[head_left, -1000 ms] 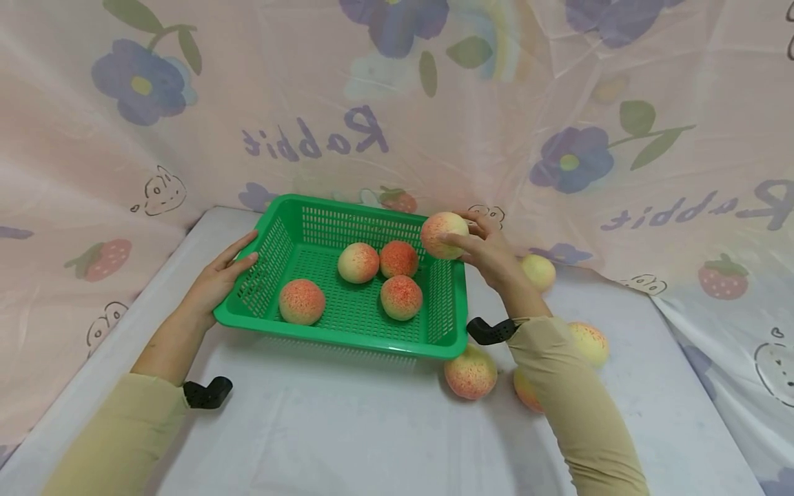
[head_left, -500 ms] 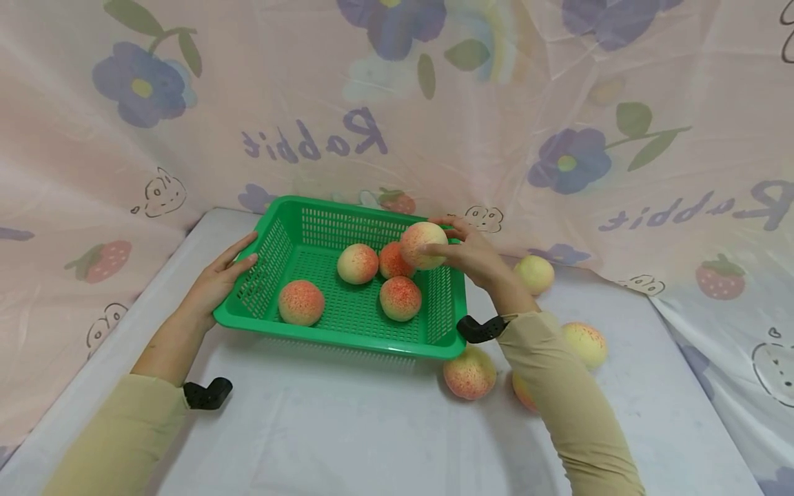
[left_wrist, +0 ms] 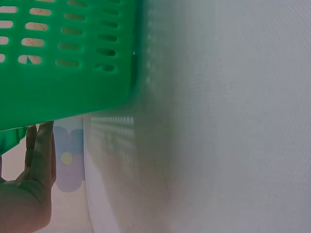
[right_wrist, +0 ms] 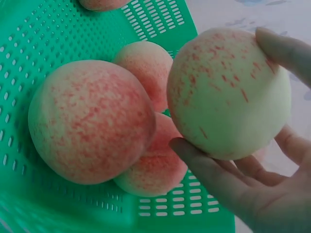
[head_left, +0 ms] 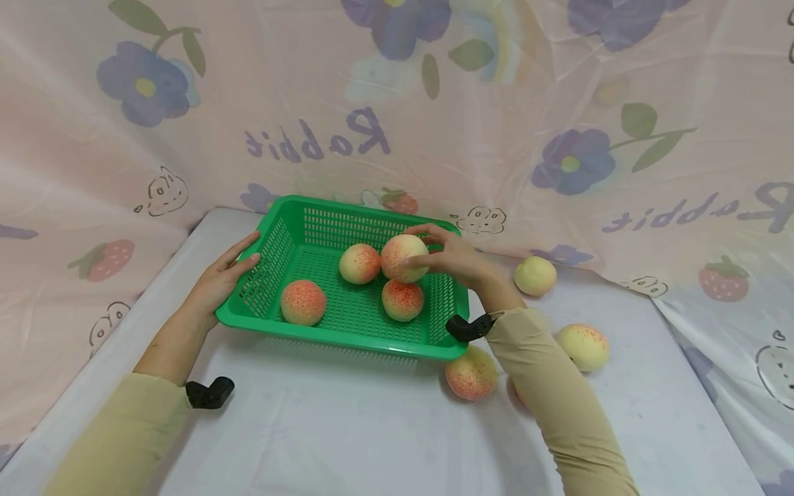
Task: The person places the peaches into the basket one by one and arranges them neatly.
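In the head view, my right hand [head_left: 455, 258] grips a pale yellow peach [head_left: 404, 258] with red speckles, thumb and fingers around its sides. That peach hangs over the right part of a green plastic basket [head_left: 347, 341]. Inside the basket, a yellow-red peach [head_left: 360, 263] and a redder peach [head_left: 402, 300] lie near it; another reddish peach [head_left: 302, 302] sits at the front left. One more peach in the basket is hidden behind the held one, and the right wrist view shows part of a red peach [right_wrist: 141, 73]. My left hand [head_left: 214, 286] holds the basket's left rim.
Right of the basket, a pale peach [head_left: 535, 276], a yellow peach [head_left: 583, 346] and a speckled peach [head_left: 471, 373] lie on the white tabletop [head_left: 347, 427]. Another is mostly covered by the right sleeve [head_left: 558, 393]. A printed cloth [head_left: 434, 124] hangs behind and at the sides.
My right hand has carried the held peach leftward and slightly down, from the basket's right rim to over the peaches inside. The left hand and the basket have stayed put.
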Motion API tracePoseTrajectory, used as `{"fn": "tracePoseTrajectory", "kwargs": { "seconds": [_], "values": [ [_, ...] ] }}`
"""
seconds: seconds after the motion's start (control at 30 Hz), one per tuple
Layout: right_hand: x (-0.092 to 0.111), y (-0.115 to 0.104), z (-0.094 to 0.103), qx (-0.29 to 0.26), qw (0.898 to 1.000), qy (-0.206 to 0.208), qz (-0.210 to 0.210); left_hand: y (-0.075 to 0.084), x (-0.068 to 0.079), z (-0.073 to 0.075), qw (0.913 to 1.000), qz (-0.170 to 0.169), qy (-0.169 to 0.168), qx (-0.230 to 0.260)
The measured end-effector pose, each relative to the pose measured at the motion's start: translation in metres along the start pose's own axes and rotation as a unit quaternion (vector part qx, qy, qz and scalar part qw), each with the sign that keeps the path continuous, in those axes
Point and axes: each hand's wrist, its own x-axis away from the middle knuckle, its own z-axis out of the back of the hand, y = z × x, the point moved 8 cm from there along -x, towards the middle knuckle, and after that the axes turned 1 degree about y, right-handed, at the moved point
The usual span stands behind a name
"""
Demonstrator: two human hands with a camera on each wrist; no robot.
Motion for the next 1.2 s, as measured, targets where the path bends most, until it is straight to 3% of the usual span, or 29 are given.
{"fn": "tracePoseTrajectory", "kwargs": {
  "seconds": [0.7,1.2],
  "values": [
    [-0.014,-0.005,-0.037,0.051,0.996,-0.076,0.024,-0.001,-0.001,0.000,0.9999,0.006,-0.003,0.010],
    [-0.018,-0.016,-0.065,0.097,0.985,-0.132,0.057,-0.002,-0.001,0.000,1.0000,0.004,-0.001,0.006]
  ]
}}
